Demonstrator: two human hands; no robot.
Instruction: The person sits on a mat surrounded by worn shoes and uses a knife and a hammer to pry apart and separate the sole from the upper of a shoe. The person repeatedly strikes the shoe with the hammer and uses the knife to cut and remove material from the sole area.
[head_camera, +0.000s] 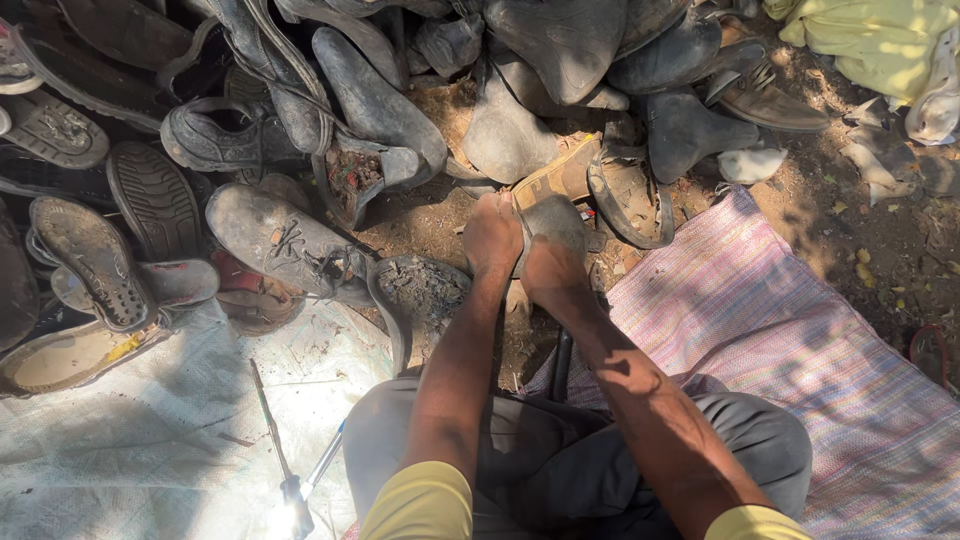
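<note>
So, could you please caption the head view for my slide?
Both hands, left and right, grip a dark shoe sole beside piled old shoes.

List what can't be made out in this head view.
- Fingers of left hand and right hand: curled over the dark shoe piece, hidden behind the hands.
- Black rod: its top hidden under the right forearm.
- Metal tool: lower end lost in sun glare.

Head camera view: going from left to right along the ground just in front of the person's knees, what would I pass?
White sheet → metal tool lying on it → left hand → dark shoe piece gripped in both hands → right hand → striped pink mat.
</note>
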